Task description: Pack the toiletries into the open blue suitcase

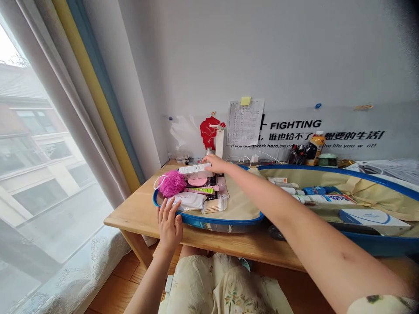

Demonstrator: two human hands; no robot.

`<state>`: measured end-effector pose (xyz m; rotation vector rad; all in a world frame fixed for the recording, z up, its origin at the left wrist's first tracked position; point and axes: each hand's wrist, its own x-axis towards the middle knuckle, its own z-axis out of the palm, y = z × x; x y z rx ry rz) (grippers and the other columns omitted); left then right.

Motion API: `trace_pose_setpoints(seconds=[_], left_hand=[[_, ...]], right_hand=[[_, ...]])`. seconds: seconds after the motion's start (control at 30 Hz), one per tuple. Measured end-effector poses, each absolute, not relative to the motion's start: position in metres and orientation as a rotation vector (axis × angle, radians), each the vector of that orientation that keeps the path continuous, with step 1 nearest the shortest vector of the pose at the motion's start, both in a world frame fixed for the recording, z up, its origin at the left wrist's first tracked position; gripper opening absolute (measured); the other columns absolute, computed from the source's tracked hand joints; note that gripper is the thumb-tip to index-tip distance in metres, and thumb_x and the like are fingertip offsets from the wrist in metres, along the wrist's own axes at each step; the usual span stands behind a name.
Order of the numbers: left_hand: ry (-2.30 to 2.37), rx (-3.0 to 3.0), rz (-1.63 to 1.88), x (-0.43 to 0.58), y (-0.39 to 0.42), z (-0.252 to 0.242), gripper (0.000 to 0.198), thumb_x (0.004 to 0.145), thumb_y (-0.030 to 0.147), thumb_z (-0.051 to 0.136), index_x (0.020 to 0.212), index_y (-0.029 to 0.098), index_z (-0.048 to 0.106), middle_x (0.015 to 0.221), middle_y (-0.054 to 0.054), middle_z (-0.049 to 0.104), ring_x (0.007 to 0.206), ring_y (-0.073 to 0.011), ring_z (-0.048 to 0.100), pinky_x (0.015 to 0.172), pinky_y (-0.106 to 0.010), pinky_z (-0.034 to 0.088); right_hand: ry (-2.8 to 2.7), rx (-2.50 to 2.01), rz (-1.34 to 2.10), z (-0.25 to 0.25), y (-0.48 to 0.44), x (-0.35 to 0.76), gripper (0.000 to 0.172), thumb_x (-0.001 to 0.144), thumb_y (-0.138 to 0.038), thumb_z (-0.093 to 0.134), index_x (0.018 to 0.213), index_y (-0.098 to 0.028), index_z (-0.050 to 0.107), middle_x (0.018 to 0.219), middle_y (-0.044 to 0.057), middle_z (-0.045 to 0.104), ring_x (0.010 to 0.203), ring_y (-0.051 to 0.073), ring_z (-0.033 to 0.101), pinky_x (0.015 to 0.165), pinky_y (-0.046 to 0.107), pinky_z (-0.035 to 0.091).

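The right hand [214,163] reaches across the open travel toiletry bag [222,221], its fingers [208,160] together on the end of a white carton [195,170]. The carton lies at the far side of the bag's left half, above the other contents. Whether the fingers are gripping it or only touching it cannot be told from this view. The left hand [169,224] sits at the near edge of the same half, its fingers [170,211] spread apart and upright, with the lower part of the hand against the blue rim.

The bag lies opened flat in two halves on a pale wooden table [140,213], with a beige lining inside a blue rim. The left half holds a magenta mesh bath pouf [172,183], a white pouch [189,201], a pack of cotton swabs [212,205], a round pink compact [197,181], and a green-and-pink tube [199,190]. The right half holds a small carton [277,179], a white tube [324,199], a blue-labelled bottle [314,190], and a white-and-blue box [373,220].

Beyond the bag, a power strip [252,162] and an orange-capped drink bottle [316,148] stand against the wall, below a pinned printed sheet [245,122].
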<state>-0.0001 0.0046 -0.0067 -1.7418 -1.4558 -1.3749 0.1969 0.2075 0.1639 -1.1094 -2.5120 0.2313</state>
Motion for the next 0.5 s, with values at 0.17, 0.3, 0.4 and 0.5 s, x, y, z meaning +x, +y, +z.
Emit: trace_pose_setpoints(seconds=[0.17,0.3,0.4,0.5], left_hand=[[-1.431,-1.744,-1.41,0.001,0.004,-0.005,0.042,0.102,0.034,0.033,0.131,0.019,0.059,0.137,-0.013,0.058,0.142,-0.0265,0.037,0.119,-0.048,0.021],[-1.432,-1.748,-1.425,0.001,0.004,-0.005,0.042,0.102,0.035,0.032,0.132,0.02,0.058,0.138,-0.013,0.058,0.143,-0.0272,0.036,0.119,-0.049,0.02],[-1.44,-1.75,-1.437,0.001,0.004,-0.005,0.043,0.102,0.036,0.032,0.133,0.021,0.058,0.138,-0.013,0.057,0.143,-0.0276,0.036,0.119,-0.05,0.021],[-1.435,-1.752,-1.444,0.0,0.004,-0.005,0.043,0.102,0.036,0.032,0.132,0.021,0.058,0.138,-0.013,0.057,0.143,-0.0277,0.036,0.119,-0.05,0.021]], right_hand=[[-2.416,-1.234,0.324,0.207,0.197,0.297,0.036,0.085,-0.029,0.059,0.12,-0.018,0.062,0.121,0.01,0.066,0.106,0.019,0.062,0.097,0.035,0.048],[-2.44,-1.514,0.599,0.211,0.162,0.398,0.031,0.076,-0.036,0.064,0.101,-0.019,0.069,0.104,0.007,0.071,0.093,0.018,0.065,0.089,0.031,0.049],[-2.466,-1.735,0.83,0.194,0.122,0.456,0.029,0.064,-0.035,0.071,0.089,-0.019,0.072,0.093,0.008,0.072,0.085,0.019,0.067,0.079,0.029,0.05],[-2.457,-1.918,0.955,0.172,0.087,0.49,0.033,0.052,-0.029,0.076,0.084,-0.022,0.075,0.085,0.009,0.072,0.082,0.023,0.069,0.072,0.029,0.051]])
